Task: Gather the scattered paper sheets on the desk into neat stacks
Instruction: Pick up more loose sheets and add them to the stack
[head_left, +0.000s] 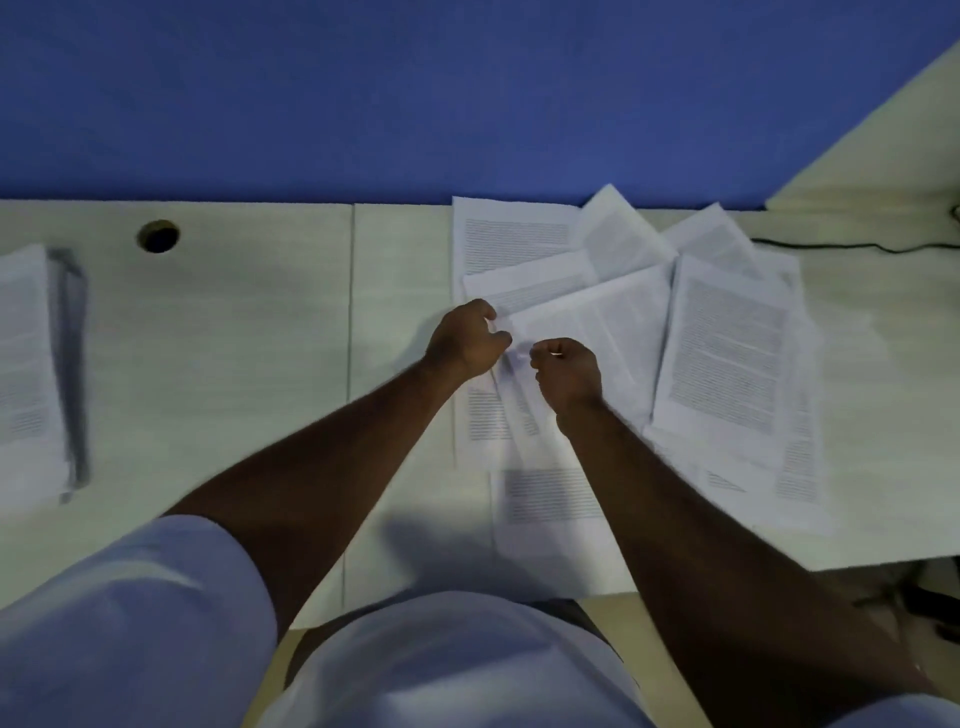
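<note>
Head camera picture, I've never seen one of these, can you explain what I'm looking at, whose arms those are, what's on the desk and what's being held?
There is no machine here. The one picture comes from a camera worn on a person's head, looking down at their own bare arms. On the pale desk, printed paper sheets lie scattered and overlapping on the right. A tidier stack sits at the far left. A round cable hole is near the blue wall, and a dark cable runs at the right. The left hand and right hand both have curled fingers, pinching the near edge of one sheet.

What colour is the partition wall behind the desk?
Blue: the plain flat partition wall shows best in the head view, the only one.
</note>
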